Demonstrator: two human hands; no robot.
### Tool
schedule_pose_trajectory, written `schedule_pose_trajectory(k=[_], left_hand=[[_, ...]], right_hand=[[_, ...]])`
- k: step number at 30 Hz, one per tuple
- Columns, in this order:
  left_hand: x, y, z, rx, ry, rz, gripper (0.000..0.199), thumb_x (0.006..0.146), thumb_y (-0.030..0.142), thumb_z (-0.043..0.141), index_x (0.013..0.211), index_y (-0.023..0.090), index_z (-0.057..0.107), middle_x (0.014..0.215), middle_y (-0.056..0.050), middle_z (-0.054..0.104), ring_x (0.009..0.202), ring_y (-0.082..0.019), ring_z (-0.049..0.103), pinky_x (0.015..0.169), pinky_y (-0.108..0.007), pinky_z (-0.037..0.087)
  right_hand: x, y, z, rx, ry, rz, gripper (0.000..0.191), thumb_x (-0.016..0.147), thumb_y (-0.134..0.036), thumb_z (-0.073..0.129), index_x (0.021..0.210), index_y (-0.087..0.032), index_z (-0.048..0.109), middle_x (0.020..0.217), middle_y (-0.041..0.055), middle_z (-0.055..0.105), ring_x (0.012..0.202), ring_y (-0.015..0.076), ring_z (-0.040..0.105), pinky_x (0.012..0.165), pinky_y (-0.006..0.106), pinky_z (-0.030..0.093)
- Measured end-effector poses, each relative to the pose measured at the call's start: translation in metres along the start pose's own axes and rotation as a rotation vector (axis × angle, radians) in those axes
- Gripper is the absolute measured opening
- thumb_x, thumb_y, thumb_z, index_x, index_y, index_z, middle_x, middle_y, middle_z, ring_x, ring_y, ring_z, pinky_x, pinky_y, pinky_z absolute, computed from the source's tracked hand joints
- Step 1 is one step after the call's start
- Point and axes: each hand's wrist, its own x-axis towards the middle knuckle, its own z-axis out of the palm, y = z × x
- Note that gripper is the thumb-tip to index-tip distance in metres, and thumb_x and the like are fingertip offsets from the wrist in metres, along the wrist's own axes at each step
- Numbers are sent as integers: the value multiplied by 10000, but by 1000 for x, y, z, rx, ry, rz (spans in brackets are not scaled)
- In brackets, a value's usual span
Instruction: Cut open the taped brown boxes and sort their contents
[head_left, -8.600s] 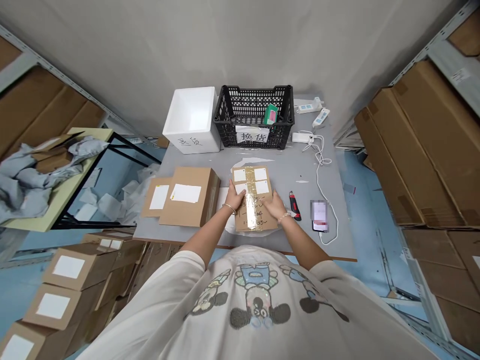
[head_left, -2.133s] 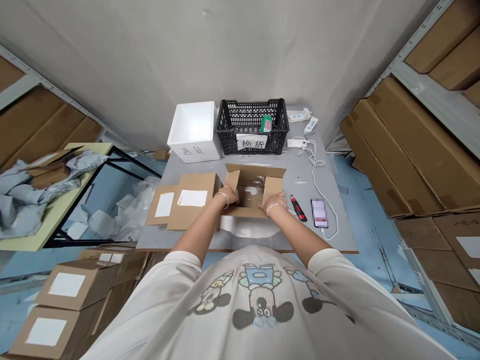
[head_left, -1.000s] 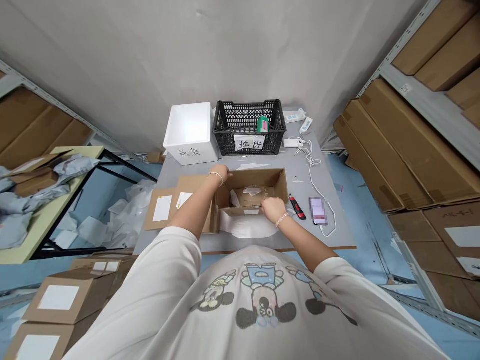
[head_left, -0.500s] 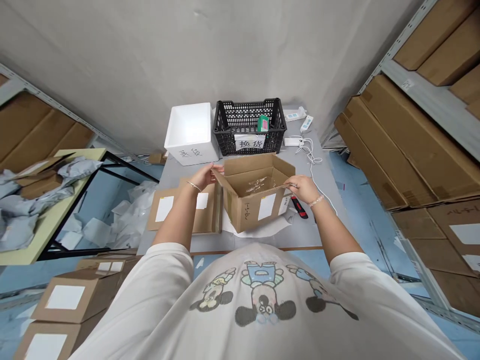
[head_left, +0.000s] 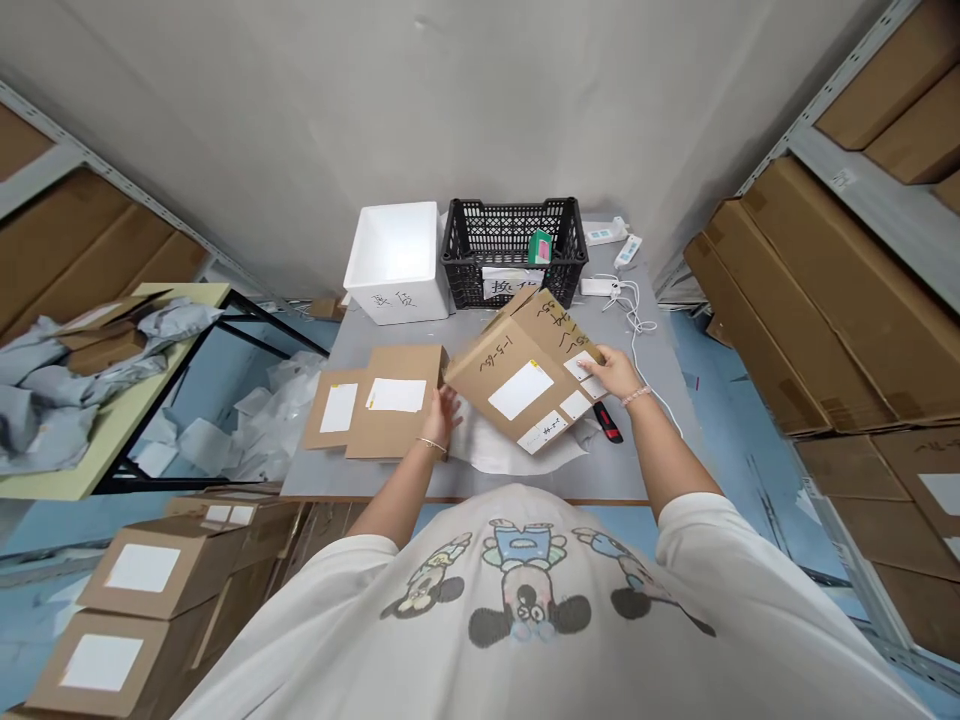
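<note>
A brown cardboard box [head_left: 487, 378] is tilted over the table, its side with white labels and black handwriting facing me. My right hand [head_left: 616, 376] grips its right end, thumb on a label. Near the box's lower left corner is my left hand [head_left: 444, 415], fingers apart; whether they touch the box I cannot tell. Beside that hand lie two flat-looking cardboard boxes [head_left: 390, 427] with white labels. Beneath the tilted box spreads a white sheet [head_left: 487, 452]. A red and black box cutter [head_left: 608, 423] lies just below my right hand.
At the back of the table [head_left: 322, 480] stand a white foam box [head_left: 397, 302] and a black crate [head_left: 514, 215] holding a green packet [head_left: 540, 247]. Power strips [head_left: 606, 232] and a white cable [head_left: 637, 322] lie at right. Shelves with cartons [head_left: 840, 310] flank the table.
The box has turned from upright and open towards me to tilted, its labelled side now up. My left hand has left its upper left flap and moved down; my right hand stays on the right end.
</note>
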Motion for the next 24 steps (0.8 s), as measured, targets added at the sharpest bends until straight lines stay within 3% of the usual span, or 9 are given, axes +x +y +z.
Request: schedule_pose_trajectory(k=[2,6,11,14,19,21,24], left_hand=[[1,-9,5,-24,-92,-6,660,872,729,380,1390,331,470,1484,-82,463,1305,-278,489,918,-386,469],[12,-22,16,-1,-167,-34,672,770,705,602,1326,337,520,1476,-90,464,1315,-278,471,936,-396,456],[20,-34,27,15,-258,-52,631,650,620,774,1144,262,614,1249,-102,631,1135,-234,601,943,-387,460],[16,-35,30,100,-106,-36,565,606,502,850,1028,206,617,1072,-99,687,1024,-216,650,952,-398,465],[2,-30,32,270,333,188,575,482,320,930,947,183,621,1036,-120,701,989,-259,670,917,-420,506],[-2,-27,32,291,383,208,541,468,290,928,911,179,638,999,-117,713,926,-262,686,872,-424,531],[-5,-25,33,188,343,132,423,529,270,887,870,174,657,938,-101,723,835,-242,700,815,-412,558]], right_hand=[[2,3,2,12,37,36,385,721,-503,681,877,-151,668,779,44,692,664,166,565,602,274,443],[2,7,3,24,46,53,404,703,-510,696,890,-153,668,793,51,700,675,172,575,597,271,447],[-3,12,1,51,26,75,421,711,-504,694,935,-149,673,841,59,719,712,183,606,619,275,468],[-7,17,1,1,74,107,393,738,-483,678,953,-154,673,848,58,723,719,188,618,640,284,476],[-9,22,7,-121,117,178,320,772,-412,663,964,-156,681,890,72,732,753,192,643,667,279,477],[-5,26,11,-154,81,231,304,778,-383,663,974,-153,690,926,86,734,784,198,657,688,278,483],[1,38,20,-249,26,332,283,746,-337,696,952,-144,712,939,107,736,833,218,672,732,284,490]])
